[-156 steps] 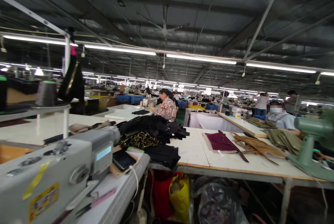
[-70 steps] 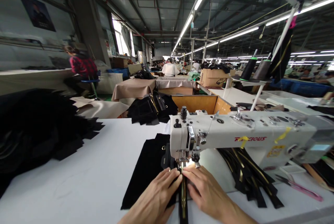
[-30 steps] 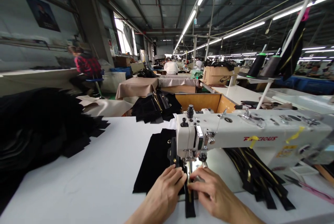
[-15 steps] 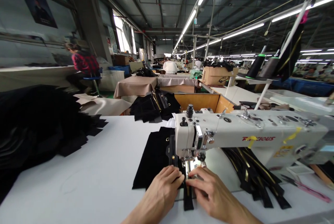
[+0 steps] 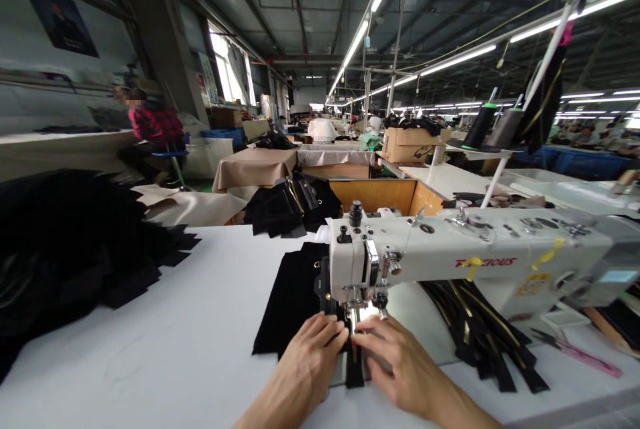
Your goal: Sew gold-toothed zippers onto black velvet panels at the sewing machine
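A black fabric panel lies on the white table, its right edge under the head of the sewing machine. It carries a black flap with a small gold stud, and a gold ring sits near its top. A black zipper strip with gold teeth runs along that edge beneath the presser foot, its tail towards me. My left hand presses on the panel, fingers bent and close together at the seam. With thumb and fingertips, my right hand pinches the strip's right side, just before the foot.
Several loose zipper strips hang together under the machine arm. Pink-handled scissors lie farther right. A tall stack of black pieces covers the table's left; more finished-looking pieces lie behind. Thread cones stand at the right. A person sits far left.
The zipper strip and panel have slid a little forward under the presser foot, so the tail shows shorter. Both hands keep nearly the same places. My view has turned slightly to the right.
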The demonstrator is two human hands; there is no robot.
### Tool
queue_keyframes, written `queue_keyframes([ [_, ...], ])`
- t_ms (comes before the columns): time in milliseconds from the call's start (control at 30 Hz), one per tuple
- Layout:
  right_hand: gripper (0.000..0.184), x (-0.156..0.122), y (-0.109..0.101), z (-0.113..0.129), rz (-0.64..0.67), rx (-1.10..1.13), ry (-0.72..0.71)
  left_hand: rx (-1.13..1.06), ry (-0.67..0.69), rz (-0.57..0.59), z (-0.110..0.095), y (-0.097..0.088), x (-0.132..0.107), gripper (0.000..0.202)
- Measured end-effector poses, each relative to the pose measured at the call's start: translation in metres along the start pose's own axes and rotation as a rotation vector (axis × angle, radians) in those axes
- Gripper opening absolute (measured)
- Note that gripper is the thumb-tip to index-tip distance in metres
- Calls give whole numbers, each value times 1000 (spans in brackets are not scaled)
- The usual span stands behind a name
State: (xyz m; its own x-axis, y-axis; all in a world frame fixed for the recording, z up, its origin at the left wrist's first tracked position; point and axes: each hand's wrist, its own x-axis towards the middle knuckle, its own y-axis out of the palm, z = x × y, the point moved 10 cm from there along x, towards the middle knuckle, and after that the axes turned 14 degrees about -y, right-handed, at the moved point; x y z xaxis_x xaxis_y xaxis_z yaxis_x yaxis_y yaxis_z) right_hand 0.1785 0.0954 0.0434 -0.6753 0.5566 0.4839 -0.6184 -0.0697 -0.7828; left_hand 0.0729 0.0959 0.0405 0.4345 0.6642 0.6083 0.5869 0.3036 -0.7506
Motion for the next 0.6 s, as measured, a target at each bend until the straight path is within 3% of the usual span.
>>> queue_keyframes([
  [267,49,0,4,-5,45,-68,52,167,-1,54,6,16,-7,47],
  [600,51,-4,7,-8,61,-89,54,199,6,121,1,7,-1,48],
])
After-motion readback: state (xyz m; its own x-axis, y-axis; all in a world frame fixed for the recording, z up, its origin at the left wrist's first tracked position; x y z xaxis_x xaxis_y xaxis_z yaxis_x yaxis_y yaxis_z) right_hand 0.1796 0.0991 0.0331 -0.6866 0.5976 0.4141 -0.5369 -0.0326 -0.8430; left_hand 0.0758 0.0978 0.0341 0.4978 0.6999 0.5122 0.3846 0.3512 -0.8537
